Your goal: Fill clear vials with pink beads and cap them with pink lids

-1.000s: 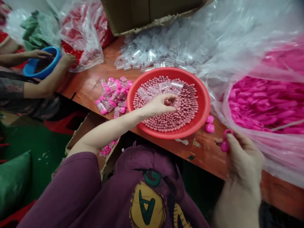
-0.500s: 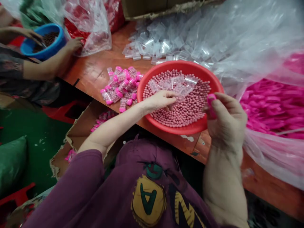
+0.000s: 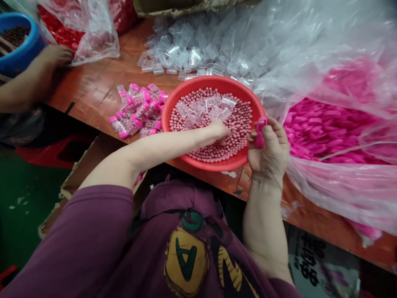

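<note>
A red basin (image 3: 214, 166) holds many small pink beads (image 3: 231, 151) with several clear plastic tubes (image 3: 206, 105) lying on them. My left hand (image 3: 219, 130) reaches into the beads right of the basin's middle, its fingertips sunk among them, so what they hold is hidden. Raised at the basin's right edge, my right hand (image 3: 269, 142) pinches a bright pink plastic cap (image 3: 260, 131) with a loop between thumb and fingers. Left of the basin lies a pile of bead-filled tubes with pink caps (image 3: 139, 108).
Loose clear tubes (image 3: 186, 54) spread behind the basin. A plastic bag of pink caps (image 3: 325, 128) lies at the right. At the far left, another person's hand (image 3: 57, 56) rests near a blue basin (image 3: 37, 45) and a bag of red pieces (image 3: 62, 29).
My left hand has dipped down into the beads, its fingers now hidden. My right hand still holds the pink cap, now turned with its loop showing. The view has shifted to the right.
</note>
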The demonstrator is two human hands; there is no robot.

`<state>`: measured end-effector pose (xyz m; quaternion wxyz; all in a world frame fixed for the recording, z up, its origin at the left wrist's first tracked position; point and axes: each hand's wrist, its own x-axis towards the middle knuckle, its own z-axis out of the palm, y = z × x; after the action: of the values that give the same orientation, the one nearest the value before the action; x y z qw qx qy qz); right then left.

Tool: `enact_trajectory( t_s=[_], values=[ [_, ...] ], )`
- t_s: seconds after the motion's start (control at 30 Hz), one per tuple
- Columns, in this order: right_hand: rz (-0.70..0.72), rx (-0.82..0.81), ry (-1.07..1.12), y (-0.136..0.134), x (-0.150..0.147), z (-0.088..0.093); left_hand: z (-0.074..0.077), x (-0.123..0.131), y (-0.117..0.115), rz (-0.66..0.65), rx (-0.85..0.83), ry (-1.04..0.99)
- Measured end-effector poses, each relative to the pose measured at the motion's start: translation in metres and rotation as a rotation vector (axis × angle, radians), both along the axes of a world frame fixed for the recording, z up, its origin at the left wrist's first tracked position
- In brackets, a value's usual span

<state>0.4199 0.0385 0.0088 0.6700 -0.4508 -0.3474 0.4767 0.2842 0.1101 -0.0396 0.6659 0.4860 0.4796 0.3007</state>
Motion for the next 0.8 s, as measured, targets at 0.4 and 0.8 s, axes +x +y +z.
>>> enact_trajectory(
  t_s=[0.4, 0.8],
  values=[
    [0.140, 0.041, -0.077, 0.023, -0.020, 0.005, 0.065, -0.082, -0.062, 0.285, -0.279, -0.568],
    [0.209, 0.244, -0.642, 0.032, -0.028, -0.012, 0.064, -0.082, -0.071, 0.345, -0.313, -0.718]
  ],
)
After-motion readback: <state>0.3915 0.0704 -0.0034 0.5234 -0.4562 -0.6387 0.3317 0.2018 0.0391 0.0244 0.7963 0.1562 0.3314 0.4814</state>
